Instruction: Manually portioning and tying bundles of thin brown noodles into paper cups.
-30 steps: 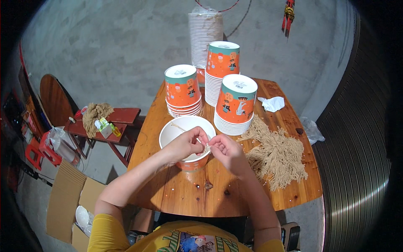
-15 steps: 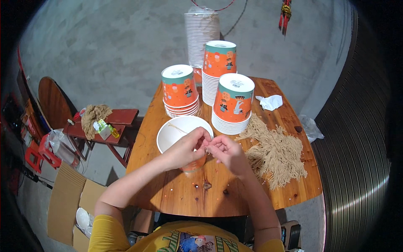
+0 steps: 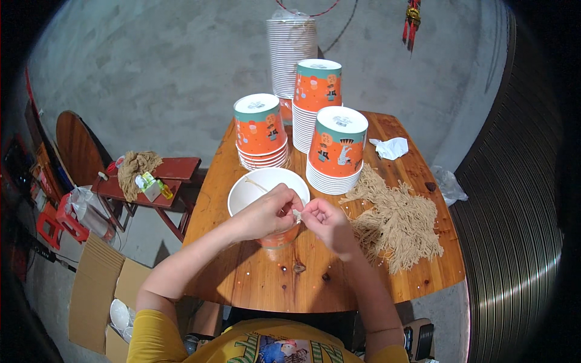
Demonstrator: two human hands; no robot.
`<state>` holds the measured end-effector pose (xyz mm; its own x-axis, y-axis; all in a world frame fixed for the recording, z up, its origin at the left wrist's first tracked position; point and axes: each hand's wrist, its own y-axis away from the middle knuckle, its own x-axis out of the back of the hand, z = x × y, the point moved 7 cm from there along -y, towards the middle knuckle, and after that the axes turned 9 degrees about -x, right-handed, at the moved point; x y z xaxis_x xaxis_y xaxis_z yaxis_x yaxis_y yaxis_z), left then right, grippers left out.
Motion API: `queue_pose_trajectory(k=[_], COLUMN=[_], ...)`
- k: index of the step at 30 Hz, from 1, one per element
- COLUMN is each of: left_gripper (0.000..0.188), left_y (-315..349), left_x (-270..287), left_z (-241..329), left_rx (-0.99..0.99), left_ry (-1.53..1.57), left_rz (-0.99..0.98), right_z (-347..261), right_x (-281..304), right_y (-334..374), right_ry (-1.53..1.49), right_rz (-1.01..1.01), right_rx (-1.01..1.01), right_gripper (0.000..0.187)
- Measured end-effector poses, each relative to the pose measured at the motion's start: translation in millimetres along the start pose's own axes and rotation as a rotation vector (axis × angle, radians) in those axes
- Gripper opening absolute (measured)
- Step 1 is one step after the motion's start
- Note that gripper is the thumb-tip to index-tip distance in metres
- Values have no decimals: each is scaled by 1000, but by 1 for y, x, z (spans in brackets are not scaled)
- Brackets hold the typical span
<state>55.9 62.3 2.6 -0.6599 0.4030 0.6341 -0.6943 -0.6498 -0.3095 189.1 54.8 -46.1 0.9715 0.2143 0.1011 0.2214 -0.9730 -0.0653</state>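
Observation:
An open paper bucket (image 3: pixel 261 179), white inside and orange outside, stands in front of me on the wooden table. A thin tan cord (image 3: pixel 256 185) crosses its inside from the far left rim toward my left hand. At the bucket's near right rim my left hand (image 3: pixel 273 212) is closed in a pinch. My right hand (image 3: pixel 327 222) pinches just beside it, fingertips slightly apart from the left ones. A small pale bit, seemingly the cord's end, shows between the two hands; my fingers hide most of it. To the right lies a heap of tan cords (image 3: pixel 399 224).
Upside-down stacks of orange buckets stand behind: a left stack (image 3: pixel 259 130), a front right stack (image 3: pixel 338 145) and a back stack (image 3: pixel 317 91). A tall wrapped stack (image 3: pixel 292 54) rises behind them. Crumpled tissue (image 3: pixel 390 147) lies right. A red bench (image 3: pixel 181 168) stands left, above a cardboard box (image 3: pixel 97 290).
My right hand has moved slightly right, opening a small gap between the two pinches. The bucket has shifted slightly. My left hand stays at the rim.

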Motion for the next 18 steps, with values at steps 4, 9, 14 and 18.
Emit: queue_pose_trajectory(k=[4, 9, 14, 18], left_gripper=[14, 15, 17, 19], left_y=[-2, 0, 0, 4], left_x=[-3, -3, -7, -9], left_z=[-3, -1, 25, 32], left_rx=[64, -20, -249, -370], left_ry=[-80, -132, -353, -502], left_rz=[-53, 11, 106, 87], right_z=[-8, -7, -14, -5], right_x=[-1, -3, -1, 1], right_y=[3, 6, 11, 9], right_ry=[125, 162, 236, 233], right_rz=[48, 49, 125, 147], right_rx=[131, 136, 242, 179], right_gripper=[6, 5, 9, 11])
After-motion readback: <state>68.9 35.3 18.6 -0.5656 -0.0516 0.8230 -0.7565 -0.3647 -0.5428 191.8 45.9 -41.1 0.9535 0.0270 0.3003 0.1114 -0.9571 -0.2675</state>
